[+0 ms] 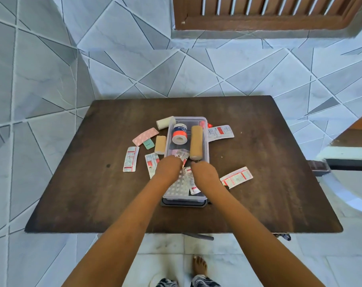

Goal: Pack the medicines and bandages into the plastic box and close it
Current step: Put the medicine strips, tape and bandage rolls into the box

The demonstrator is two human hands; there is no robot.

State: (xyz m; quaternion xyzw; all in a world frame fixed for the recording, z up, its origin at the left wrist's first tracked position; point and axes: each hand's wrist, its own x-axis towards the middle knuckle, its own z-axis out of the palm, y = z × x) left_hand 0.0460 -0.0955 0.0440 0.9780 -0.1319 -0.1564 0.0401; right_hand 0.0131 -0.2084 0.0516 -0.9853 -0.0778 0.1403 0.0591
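Note:
A clear plastic box (205,141) stands on the table with its dark lid (184,203) under its near end. Inside lie an adhesive tape roll (179,134), a long tan bandage roll (196,145) and several blister strips (179,188). My left hand (169,166) and my right hand (204,171) are both over the box's middle, fingers curled down on a foil pill strip (181,153). Outside the box lie a white bandage roll (164,122), a short tan roll (160,144), a pink strip (145,136) and other pill strips (131,159).
More strips lie right of the box, one (220,132) at the far side and one (236,177) at the near side. The brown wooden table (269,199) stands on a tiled floor. A white chair (345,183) is at the right.

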